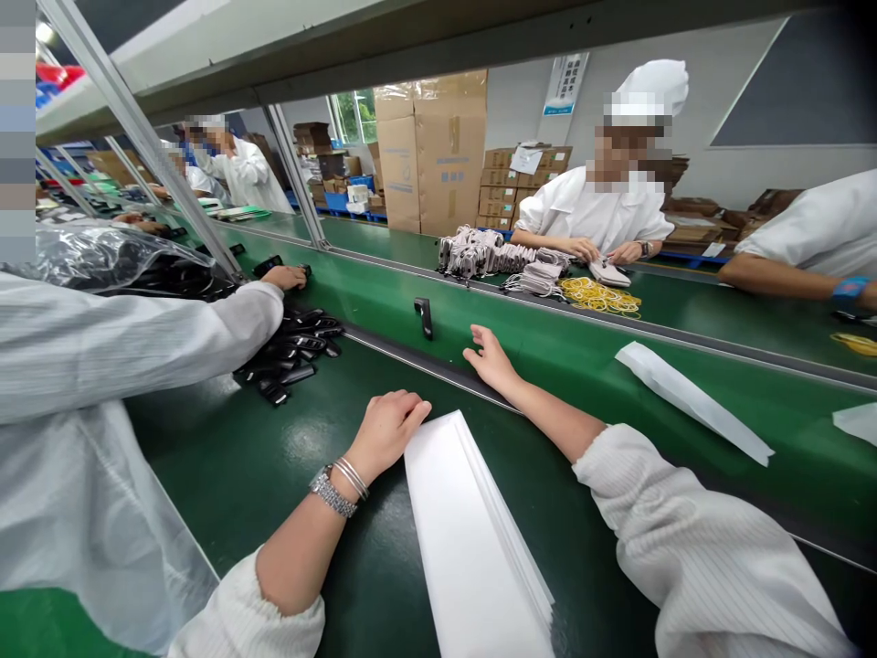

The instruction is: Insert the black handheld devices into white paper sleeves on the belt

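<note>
A stack of long white sheets or sleeves (472, 548) lies on the green table in front of me. My left hand (389, 429) rests at the stack's top left corner, its fingers bent together and largely turned away; whether they grip a sheet cannot be made out. Over the green conveyor belt, my right hand (491, 361) reaches out with fingers apart and nothing in it. Just beyond its fingertips, to the left, a small black device (424, 318) lies on the belt, untouched.
Many black devices (294, 343) are piled at left, beside a co-worker's sleeve (137, 338). A white folded strip (692, 402) lies on the belt at right. Across it, a person in white handles grey items near yellow bands (601, 297). Metal posts (147, 137) and a shelf (411, 46) frame the belt.
</note>
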`<control>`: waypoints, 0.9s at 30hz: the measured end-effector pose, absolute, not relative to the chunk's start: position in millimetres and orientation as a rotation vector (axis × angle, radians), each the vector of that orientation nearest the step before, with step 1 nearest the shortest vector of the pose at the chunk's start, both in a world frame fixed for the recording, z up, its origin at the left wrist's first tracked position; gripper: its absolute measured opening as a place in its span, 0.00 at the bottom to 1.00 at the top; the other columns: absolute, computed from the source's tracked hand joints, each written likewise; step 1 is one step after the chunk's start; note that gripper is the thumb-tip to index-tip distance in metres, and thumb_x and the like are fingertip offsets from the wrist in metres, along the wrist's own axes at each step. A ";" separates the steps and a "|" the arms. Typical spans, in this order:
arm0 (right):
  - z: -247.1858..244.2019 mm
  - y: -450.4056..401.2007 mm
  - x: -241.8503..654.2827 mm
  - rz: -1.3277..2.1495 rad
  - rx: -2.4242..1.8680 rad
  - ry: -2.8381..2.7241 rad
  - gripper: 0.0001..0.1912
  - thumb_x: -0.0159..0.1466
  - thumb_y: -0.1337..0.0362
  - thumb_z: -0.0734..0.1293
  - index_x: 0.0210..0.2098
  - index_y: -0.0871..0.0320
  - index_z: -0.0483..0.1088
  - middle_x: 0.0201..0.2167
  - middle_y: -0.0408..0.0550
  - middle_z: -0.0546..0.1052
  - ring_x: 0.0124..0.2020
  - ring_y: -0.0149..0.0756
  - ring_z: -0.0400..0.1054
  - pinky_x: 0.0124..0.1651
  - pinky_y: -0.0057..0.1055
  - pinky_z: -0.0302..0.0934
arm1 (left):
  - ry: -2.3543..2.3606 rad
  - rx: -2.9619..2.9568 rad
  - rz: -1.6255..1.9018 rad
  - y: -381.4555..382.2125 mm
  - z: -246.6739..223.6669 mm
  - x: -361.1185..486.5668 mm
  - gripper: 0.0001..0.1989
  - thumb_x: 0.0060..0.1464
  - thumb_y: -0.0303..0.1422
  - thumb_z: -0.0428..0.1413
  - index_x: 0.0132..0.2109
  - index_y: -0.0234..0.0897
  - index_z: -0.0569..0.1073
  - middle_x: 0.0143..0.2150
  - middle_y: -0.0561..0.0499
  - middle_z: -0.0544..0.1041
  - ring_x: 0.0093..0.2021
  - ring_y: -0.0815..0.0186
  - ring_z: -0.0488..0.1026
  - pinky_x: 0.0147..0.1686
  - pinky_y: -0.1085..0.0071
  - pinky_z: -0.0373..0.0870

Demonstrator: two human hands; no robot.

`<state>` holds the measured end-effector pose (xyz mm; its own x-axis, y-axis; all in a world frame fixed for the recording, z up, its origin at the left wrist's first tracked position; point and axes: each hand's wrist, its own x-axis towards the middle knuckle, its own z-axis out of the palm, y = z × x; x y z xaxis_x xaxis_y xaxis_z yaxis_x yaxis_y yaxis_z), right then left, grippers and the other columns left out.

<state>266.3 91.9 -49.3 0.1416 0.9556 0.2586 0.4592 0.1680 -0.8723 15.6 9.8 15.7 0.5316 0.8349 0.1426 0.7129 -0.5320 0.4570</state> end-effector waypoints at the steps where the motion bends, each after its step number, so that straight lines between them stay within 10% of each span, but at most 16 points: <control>1: -49.2 91.7 266.1 0.640 -1.443 -1.470 0.30 0.62 0.62 0.64 0.63 0.53 0.57 0.65 0.57 0.61 0.65 0.48 0.60 0.64 0.49 0.58 | 1.278 2.429 0.497 9.6 15.7 15.7 0.21 0.67 0.41 0.42 0.31 0.39 0.72 0.31 0.51 0.73 0.36 0.63 0.70 0.40 0.67 0.63; 27: -48.6 92.0 265.2 0.639 -1.455 -1.474 0.30 0.62 0.64 0.64 0.62 0.55 0.57 0.65 0.59 0.62 0.65 0.49 0.60 0.64 0.50 0.58 | 1.275 2.448 0.478 9.2 15.1 16.3 0.21 0.67 0.41 0.42 0.31 0.38 0.71 0.31 0.50 0.73 0.36 0.63 0.70 0.40 0.67 0.63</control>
<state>265.2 92.0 -48.6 0.1416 0.9569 0.2536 0.4693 0.1607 -0.8683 16.3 9.2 15.1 0.5411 0.8296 0.1377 0.7157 -0.5403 0.4426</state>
